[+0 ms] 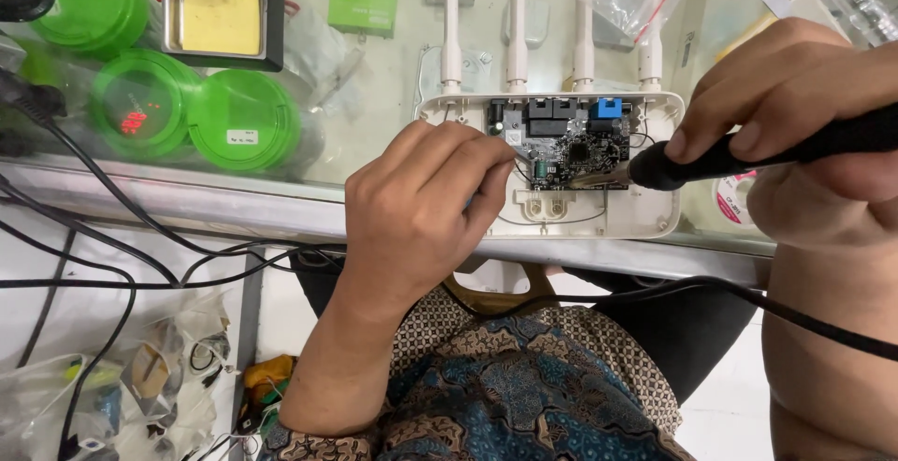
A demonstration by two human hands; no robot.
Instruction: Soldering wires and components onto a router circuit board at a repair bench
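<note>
Router (645,223) is lying opened up on the glass table (374,96), board (571,148) exposed. Right hand (795,96) is gripping a soldering iron (748,148) at the board, left hand (430,199) pinching thin solder wire (517,154). Soldering looks mid-job, casing not yet closed.

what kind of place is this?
Likely an electronics repair bench: an opened white router with its circuit board bare, a soldering iron in the right hand, and a yellow sponge tray on the glass counter.
</note>
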